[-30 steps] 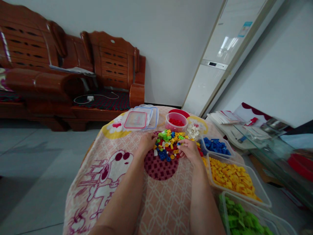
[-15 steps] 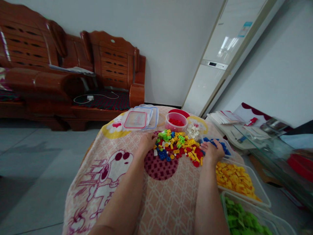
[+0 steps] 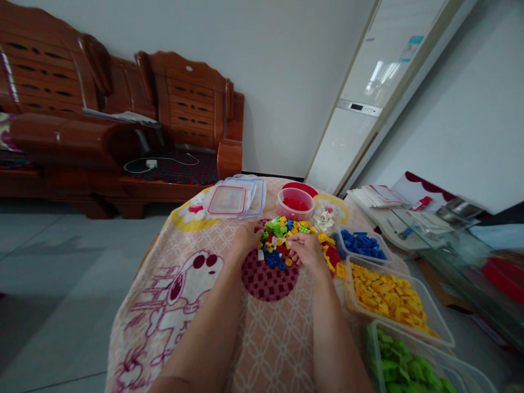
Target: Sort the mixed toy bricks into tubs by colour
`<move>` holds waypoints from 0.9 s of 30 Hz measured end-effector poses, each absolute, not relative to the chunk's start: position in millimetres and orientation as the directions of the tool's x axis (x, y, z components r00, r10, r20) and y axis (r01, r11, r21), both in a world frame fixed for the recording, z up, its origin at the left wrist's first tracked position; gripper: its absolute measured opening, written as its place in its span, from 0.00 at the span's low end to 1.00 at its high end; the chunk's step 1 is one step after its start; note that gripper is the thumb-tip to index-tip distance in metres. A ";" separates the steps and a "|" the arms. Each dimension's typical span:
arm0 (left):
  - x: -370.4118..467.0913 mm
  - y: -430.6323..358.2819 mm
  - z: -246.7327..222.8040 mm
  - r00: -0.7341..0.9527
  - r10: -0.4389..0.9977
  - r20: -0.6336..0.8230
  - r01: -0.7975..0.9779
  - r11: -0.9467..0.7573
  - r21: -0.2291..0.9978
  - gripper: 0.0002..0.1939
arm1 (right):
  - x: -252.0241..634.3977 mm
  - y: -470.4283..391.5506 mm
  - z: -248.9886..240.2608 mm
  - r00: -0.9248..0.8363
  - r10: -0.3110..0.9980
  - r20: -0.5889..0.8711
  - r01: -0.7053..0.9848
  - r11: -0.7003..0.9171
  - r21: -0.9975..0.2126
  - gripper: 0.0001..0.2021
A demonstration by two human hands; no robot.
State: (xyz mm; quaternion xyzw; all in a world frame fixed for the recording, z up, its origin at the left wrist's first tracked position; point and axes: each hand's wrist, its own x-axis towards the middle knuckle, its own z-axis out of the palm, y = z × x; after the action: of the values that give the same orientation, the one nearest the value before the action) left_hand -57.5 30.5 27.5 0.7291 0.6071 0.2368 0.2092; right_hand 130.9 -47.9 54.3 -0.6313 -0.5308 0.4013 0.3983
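Rests left hand (image 3: 246, 239) at left edge of bricks (image 3: 271, 258), holds right hand (image 3: 309, 252) over their middle; cannot tell either hand's fingers (image 3: 301, 240) as grasping or released.

My left hand (image 3: 246, 238) rests at the left edge of the mixed brick pile (image 3: 278, 243); my right hand (image 3: 308, 251) curls over its right part, the grip too small to tell. Beyond sit white bricks (image 3: 323, 219) and 1 round tub (image 3: 286, 212) of red bricks (image 3: 296, 204). To my right, 3 rectangular tubs (image 3: 434, 311) hold blue bricks (image 3: 361, 244), yellow bricks (image 3: 388, 292) and green bricks (image 3: 407, 360).
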 end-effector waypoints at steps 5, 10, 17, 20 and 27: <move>-57.4 30.8 27.1 0.154 0.983 0.098 0.790 -0.182 0.585 0.14 | 115.8 -51.6 52.2 -0.112 0.977 -0.184 0.534 -0.097 -0.840 0.05; -57.5 31.7 25.4 0.152 0.983 0.099 0.790 -0.181 0.586 0.14 | 109.0 -51.5 51.2 -0.238 0.964 -0.117 0.722 0.096 -0.685 0.08; -57.0 32.2 26.3 0.159 0.984 0.078 0.800 -0.174 0.574 0.14 | 101.9 -52.7 55.2 -0.266 0.960 -0.085 0.839 0.187 -0.511 0.11; -57.1 32.6 25.9 0.162 0.983 0.086 0.798 -0.182 0.574 0.14 | 102.9 -52.9 54.2 -0.273 0.960 -0.065 0.822 0.198 -0.534 0.08; -57.0 30.0 28.1 0.152 0.985 0.085 0.805 -0.173 0.568 0.14 | 117.9 -51.0 50.1 -0.132 0.984 -0.117 0.522 -0.031 -0.852 0.06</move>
State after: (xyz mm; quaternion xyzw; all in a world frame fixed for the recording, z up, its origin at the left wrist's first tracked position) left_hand -57.0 30.0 28.1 0.7321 0.6110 0.2250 0.2001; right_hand 117.9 -51.0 50.1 -0.5936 -0.6345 0.4043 0.2858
